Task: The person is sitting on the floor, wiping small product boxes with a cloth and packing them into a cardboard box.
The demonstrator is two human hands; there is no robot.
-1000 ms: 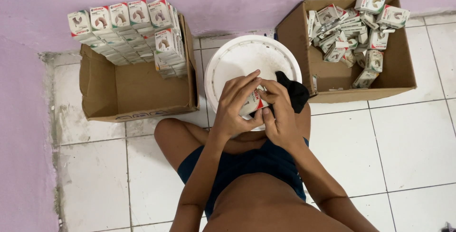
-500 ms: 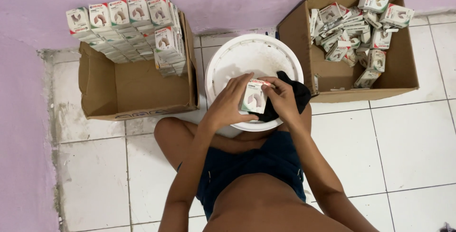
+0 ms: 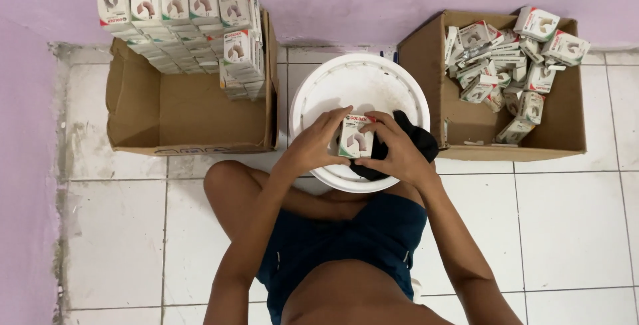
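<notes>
Holding 1 small white box (image 3: 356, 137) squarely over the white bucket lid (image 3: 359, 85), centre frame.
Since a moment ago it has turned face-up; left hand (image 3: 316, 144) and right hand (image 3: 398, 152) both clamp its sides, the black cloth (image 3: 413, 140) tucked beneath.

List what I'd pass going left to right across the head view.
Open cardboard box with neatly stacked small cartons → left hand → small white carton → right hand → cardboard box of jumbled cartons.

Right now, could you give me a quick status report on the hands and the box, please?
Left hand and right hand both grip the small box. Held over white bucket lid. Black cloth under right hand.
</notes>
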